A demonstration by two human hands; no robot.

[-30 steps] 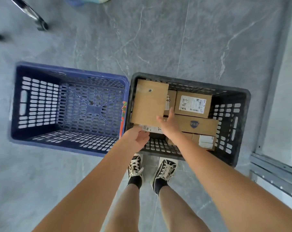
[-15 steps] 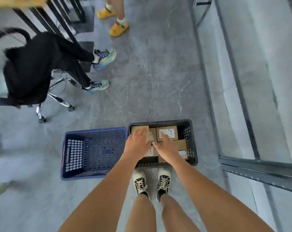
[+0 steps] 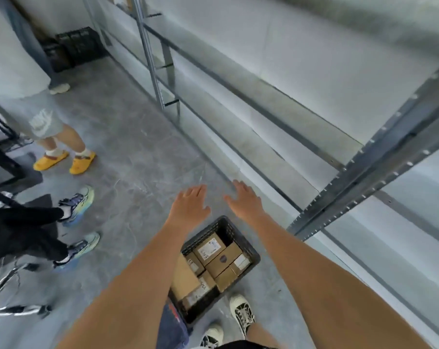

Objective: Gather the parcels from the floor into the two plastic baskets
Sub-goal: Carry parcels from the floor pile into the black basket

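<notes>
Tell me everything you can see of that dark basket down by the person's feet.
The dark basket is a rectangular crate of black-grey plastic with lattice walls, standing upright on the grey floor just ahead of the person's shoes. It sits skewed in the view. It holds several brown cardboard parcels packed side by side, some with white labels. The person's left forearm covers its near left corner, where a blue basket adjoins it. Neither hand touches it.

Bare forearms — no sleeves — and black-and-white laced sneakers (image 3: 241,314) (cream toe caps).
</notes>
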